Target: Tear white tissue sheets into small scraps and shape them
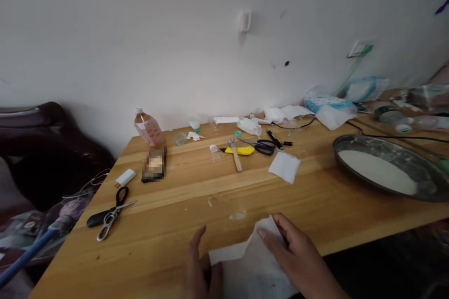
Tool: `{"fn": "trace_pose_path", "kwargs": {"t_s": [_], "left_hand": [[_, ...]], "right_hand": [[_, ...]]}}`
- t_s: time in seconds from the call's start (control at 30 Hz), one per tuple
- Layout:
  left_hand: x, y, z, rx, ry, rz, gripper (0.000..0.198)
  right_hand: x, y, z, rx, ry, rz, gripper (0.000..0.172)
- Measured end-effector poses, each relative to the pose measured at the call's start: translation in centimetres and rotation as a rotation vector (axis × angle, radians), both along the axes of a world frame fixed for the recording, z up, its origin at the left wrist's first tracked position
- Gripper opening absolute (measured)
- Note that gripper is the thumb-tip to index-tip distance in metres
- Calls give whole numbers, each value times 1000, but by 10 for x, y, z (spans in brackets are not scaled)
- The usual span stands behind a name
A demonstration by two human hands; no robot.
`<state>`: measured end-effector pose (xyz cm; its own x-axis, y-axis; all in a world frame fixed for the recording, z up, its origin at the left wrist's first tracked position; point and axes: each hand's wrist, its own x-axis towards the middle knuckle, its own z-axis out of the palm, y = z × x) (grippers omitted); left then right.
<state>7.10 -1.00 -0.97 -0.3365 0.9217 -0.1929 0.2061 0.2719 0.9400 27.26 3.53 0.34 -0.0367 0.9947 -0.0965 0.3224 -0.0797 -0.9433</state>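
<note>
A white sheet of paper (250, 264) lies on the near edge of the wooden table (175, 196). My left hand (201, 268) rests at its left corner, fingers stretched up and apart. My right hand (294, 254) lies flat on the sheet's right side, fingers extended and pressing the upper corner down. Neither hand grips anything.
Black-handled scissors (112, 215) lie at left near a white block (125, 177). Farther back are a pink bottle (149, 128), a yellow knife (240, 150), a brush (235, 154), blue scissors (263, 146) and a white square (285, 167). A metal tray (426, 168) with white paste sits at right.
</note>
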Motion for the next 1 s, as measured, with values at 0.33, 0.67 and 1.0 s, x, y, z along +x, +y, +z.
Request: {"fn": "trace_pose_path", "kwargs": {"t_s": [0.33, 0.67, 1.0], "left_hand": [[2, 59, 17, -146, 492, -67, 49], [-1, 61, 6, -94, 879, -84, 46], [-15, 43, 6, 744, 1244, -512, 54]], "right_hand": [[-3, 54, -16, 100, -546, -11, 44], [0, 63, -20, 397, -763, 11, 40], [5, 33, -1, 872, -735, 405, 39]]}}
